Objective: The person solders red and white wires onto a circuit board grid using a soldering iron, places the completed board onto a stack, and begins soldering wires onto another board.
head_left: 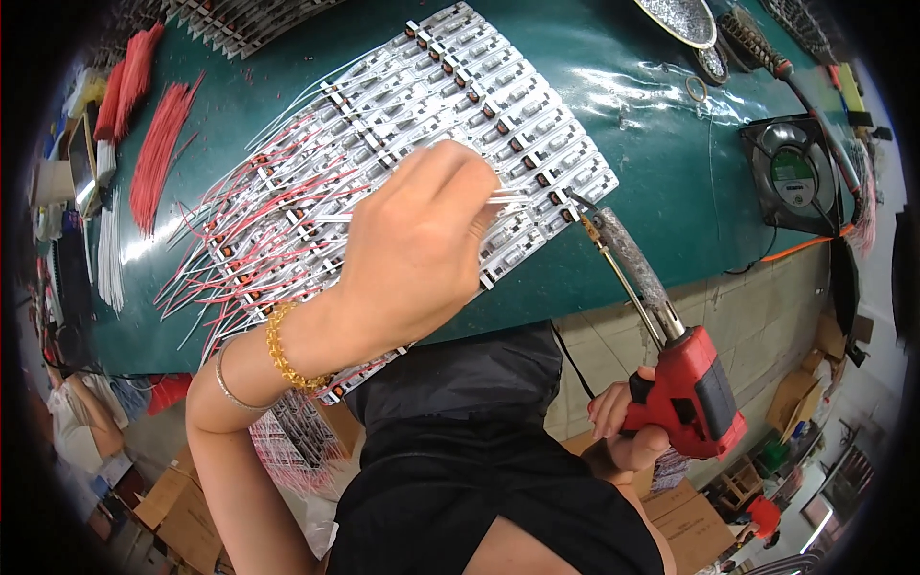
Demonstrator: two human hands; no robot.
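A panel of many small silver-white parts in rows [551, 115] lies on the green table. My left hand [422, 230], wearing a yellow beaded bracelet, is above its middle, fingers pinched on thin white wires [511, 199] whose ends stick out to the right. My right hand [613, 414] grips a red and black soldering gun [698, 383]. Its dark tip meets or hovers just over the panel's right edge; I cannot tell which. Red and white wires [254, 216] fan out from the panel's left part.
Bundles of red wires [163, 158] and white wires [110, 254] lie at the left. A black fan [793, 174] stands at the right edge. A metal bowl [678, 19] is at the far right. Below the table are cardboard boxes [187, 513].
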